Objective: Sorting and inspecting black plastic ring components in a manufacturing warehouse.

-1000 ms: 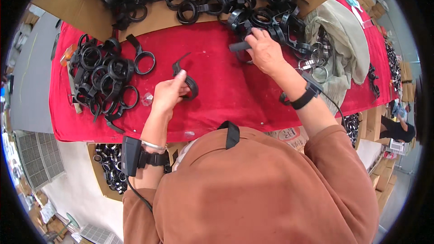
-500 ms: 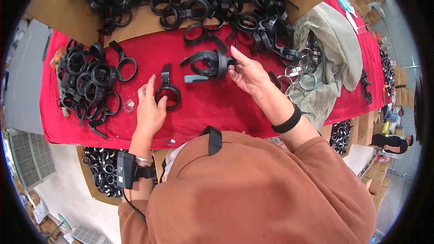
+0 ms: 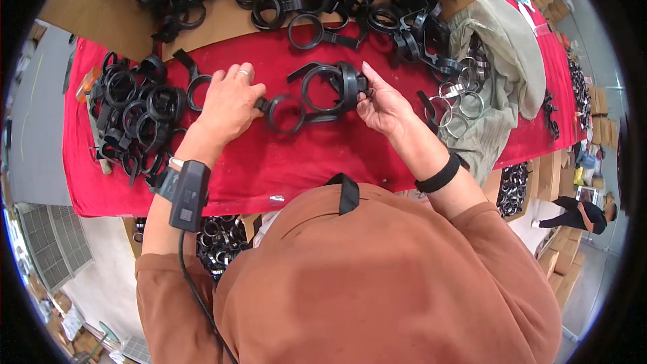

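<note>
My left hand (image 3: pixel 226 104) pinches the short tab of a black ring clamp (image 3: pixel 271 118). That ring is held out to the right, close beside a bunch of similar black ring clamps (image 3: pixel 350 87). My right hand (image 3: pixel 387 104) grips the bunch from its right side, thumb up; the rings are nested, with tabs sticking out toward the left. Whether the single ring touches the bunch I cannot tell. Behind my left hand lies another black ring clamp (image 3: pixel 191 87), partly covered by my fingers.
A heap of black ring clamps (image 3: pixel 128 114) lies on the red cloth (image 3: pixel 236 175) at left. At the back, an open cardboard box (image 3: pixel 91 17) spills more of them. Silvery metal rings (image 3: pixel 470 104) rest on grey-green fabric (image 3: pixel 502 47) at right. A person (image 3: pixel 583 214) stands far right.
My left hand has taken hold of the ring clamp by its tab and brought it right, up to the bunch. The right hand with the bunch has shifted slightly right.
</note>
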